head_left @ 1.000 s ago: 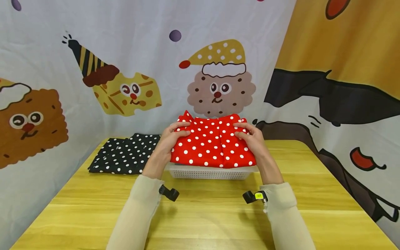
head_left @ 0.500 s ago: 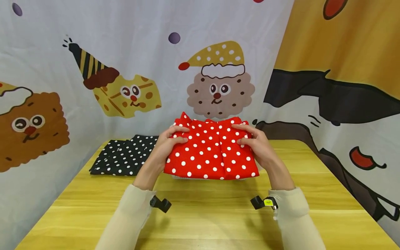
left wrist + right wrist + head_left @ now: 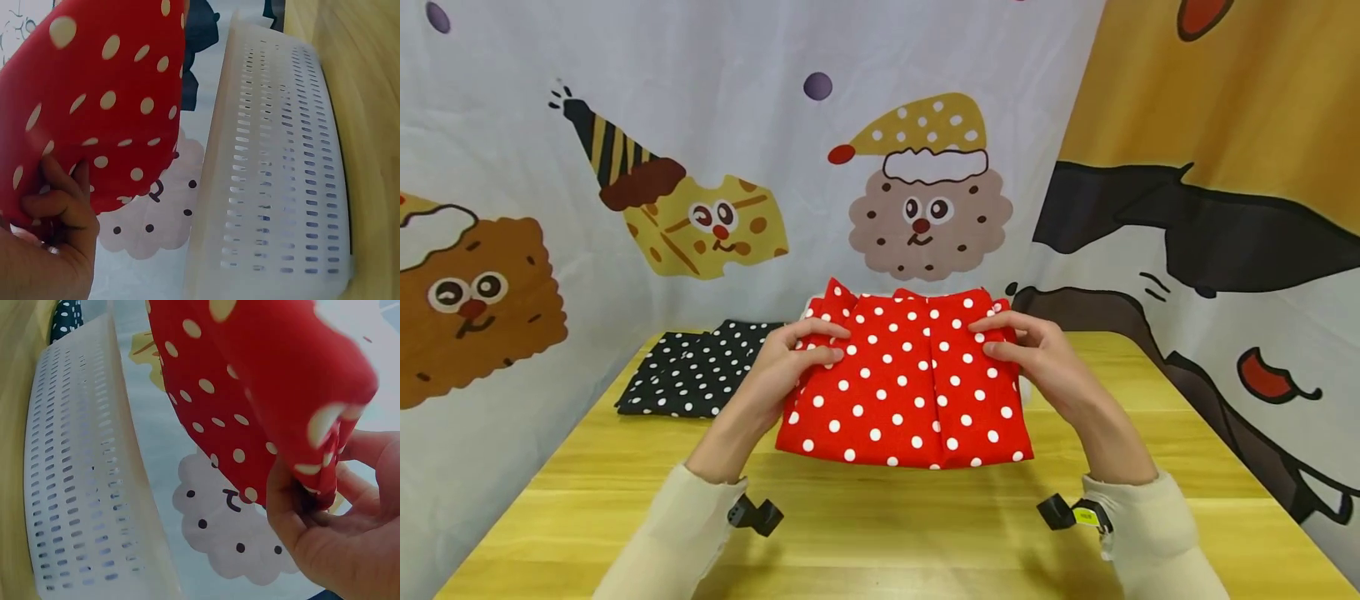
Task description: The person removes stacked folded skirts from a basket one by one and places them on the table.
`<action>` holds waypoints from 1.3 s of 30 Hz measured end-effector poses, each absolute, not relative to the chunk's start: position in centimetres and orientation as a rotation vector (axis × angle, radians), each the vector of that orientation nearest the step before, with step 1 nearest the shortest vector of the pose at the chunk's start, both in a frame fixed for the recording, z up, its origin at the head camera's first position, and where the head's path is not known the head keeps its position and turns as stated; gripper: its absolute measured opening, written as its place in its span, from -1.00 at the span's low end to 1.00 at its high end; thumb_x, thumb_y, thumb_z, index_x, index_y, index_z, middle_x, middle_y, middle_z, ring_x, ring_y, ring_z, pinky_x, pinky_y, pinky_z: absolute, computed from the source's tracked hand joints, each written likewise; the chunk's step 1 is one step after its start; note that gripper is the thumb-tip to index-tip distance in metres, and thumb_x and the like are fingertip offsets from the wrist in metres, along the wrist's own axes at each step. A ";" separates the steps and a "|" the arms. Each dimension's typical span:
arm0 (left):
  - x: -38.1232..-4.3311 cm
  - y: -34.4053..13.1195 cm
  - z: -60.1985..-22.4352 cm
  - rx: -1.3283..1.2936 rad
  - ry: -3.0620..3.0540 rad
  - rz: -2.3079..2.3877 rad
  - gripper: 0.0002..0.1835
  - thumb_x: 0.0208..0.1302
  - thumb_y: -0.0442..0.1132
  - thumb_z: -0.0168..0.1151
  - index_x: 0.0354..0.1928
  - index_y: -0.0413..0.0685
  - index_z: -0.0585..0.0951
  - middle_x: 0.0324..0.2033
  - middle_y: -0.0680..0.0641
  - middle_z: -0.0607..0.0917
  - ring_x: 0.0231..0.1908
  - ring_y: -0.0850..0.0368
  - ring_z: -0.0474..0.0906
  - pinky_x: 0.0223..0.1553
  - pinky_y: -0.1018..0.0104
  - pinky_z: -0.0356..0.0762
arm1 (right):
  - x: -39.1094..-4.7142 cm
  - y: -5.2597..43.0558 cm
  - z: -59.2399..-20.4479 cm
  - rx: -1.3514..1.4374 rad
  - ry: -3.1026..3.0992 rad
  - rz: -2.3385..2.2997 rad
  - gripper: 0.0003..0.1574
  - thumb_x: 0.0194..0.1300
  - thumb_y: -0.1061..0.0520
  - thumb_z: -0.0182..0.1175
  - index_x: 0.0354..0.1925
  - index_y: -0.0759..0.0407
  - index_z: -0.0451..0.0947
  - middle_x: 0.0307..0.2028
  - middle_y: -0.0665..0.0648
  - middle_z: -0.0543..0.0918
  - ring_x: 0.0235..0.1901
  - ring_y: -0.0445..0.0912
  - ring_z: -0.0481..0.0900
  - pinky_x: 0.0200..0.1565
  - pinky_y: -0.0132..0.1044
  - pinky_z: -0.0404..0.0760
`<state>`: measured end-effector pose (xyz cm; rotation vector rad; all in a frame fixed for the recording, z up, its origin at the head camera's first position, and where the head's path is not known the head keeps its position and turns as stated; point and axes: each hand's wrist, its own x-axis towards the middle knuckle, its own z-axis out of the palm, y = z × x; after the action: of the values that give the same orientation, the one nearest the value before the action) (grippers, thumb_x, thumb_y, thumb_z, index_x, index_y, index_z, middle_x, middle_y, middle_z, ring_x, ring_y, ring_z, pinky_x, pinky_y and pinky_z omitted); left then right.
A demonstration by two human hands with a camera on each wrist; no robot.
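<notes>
Between both hands hangs a folded red cloth (image 3: 895, 383) with white polka dots, held up off the table. My left hand (image 3: 786, 362) grips its left side, thumb in front, and my right hand (image 3: 1037, 354) pinches the right side likewise. In the left wrist view the fingers of that hand (image 3: 59, 212) curl into the fabric. The right wrist view has the cloth's bunched edge (image 3: 325, 469) pinched by the right hand (image 3: 344, 519). Behind the cloth stands a white perforated basket (image 3: 281, 162), mostly hidden in the head view.
A folded black cloth (image 3: 700, 371) with white dots lies on the wooden table (image 3: 880, 533) at the back left. A curtain (image 3: 700, 83) printed with cartoon snacks hangs right behind the table. Each wrist carries a small black camera (image 3: 756, 515).
Both hands have brought the red cloth from over the basket toward me, and it now covers the basket's front in the head view. The black cloth stays put.
</notes>
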<state>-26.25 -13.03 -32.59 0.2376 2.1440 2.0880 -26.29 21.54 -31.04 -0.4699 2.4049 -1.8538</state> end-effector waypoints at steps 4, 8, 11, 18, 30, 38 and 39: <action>-25.3 -13.7 -32.6 0.262 2.179 2.005 -0.72 0.37 -0.24 0.26 0.09 -0.03 0.68 0.30 -0.11 0.44 0.18 -0.13 0.52 -0.03 0.10 0.75 | -25.3 21.9 -30.8 -0.498 2.398 -1.798 -0.52 0.46 0.20 0.19 0.30 0.15 0.51 0.32 0.26 0.38 0.17 0.14 0.51 -0.03 -0.18 0.78; -24.7 -14.2 -32.8 0.349 2.204 1.885 -0.69 0.32 -0.26 0.31 0.09 -0.07 0.68 0.25 -0.17 0.51 0.08 -0.12 0.60 -0.06 0.09 0.76 | -24.2 22.4 -30.6 -0.517 2.397 -1.735 -0.42 0.39 0.24 0.21 0.35 0.11 0.45 0.33 0.32 0.37 0.19 0.17 0.48 -0.07 -0.14 0.79; -24.3 -14.6 -33.1 0.432 2.192 1.795 -0.66 0.28 -0.27 0.35 0.09 -0.08 0.67 0.21 -0.22 0.56 0.04 -0.09 0.65 -0.04 0.07 0.76 | -23.5 22.8 -30.8 -0.541 2.379 -1.685 -0.46 0.38 0.23 0.23 0.30 0.13 0.48 0.31 0.33 0.40 0.15 0.15 0.54 -0.08 -0.10 0.80; -23.7 -15.3 -34.5 0.616 2.124 1.604 -0.69 0.20 -0.33 0.44 0.00 -0.10 0.74 0.02 -0.19 0.70 -0.06 -0.08 0.68 -0.09 0.08 0.75 | -23.0 24.0 -31.9 -0.713 2.258 -1.520 -0.79 0.45 0.19 0.19 -0.01 0.21 0.64 0.08 0.28 0.59 0.02 0.18 0.63 -0.09 -0.01 0.78; -24.2 -15.3 -36.6 0.783 1.884 1.345 -0.72 0.16 -0.40 0.48 -0.05 -0.19 0.81 0.04 -0.13 0.75 0.04 0.01 0.67 -0.03 0.13 0.76 | -24.4 24.9 -34.5 -0.965 1.838 -1.313 -0.74 0.39 0.37 0.16 -0.06 0.37 0.74 -0.07 0.21 0.74 -0.07 0.03 0.72 -0.23 -0.14 0.81; -25.1 -15.3 -39.0 0.733 1.866 1.227 -0.77 0.23 -0.34 0.47 -0.07 -0.19 0.81 -0.20 -0.07 0.83 -0.36 0.19 0.76 -0.52 0.44 0.66 | -25.9 24.5 -37.5 -0.948 1.743 -1.211 -0.77 0.42 0.34 0.20 -0.04 0.41 0.69 -0.12 0.29 0.75 -0.28 -0.08 0.79 -0.38 0.01 0.77; -25.1 -15.3 -39.2 0.720 1.878 1.208 -0.78 0.25 -0.33 0.46 -0.07 -0.18 0.82 -0.18 -0.07 0.82 -0.36 0.18 0.77 -0.53 0.42 0.66 | -26.1 24.5 -37.9 -0.947 1.750 -1.199 -0.77 0.42 0.33 0.20 -0.03 0.41 0.69 -0.14 0.30 0.74 -0.30 -0.10 0.79 -0.38 0.02 0.77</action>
<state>-25.11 -15.30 -39.21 0.7201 1.8781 1.2078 -26.11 24.51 -37.92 -0.9470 1.7496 -1.1988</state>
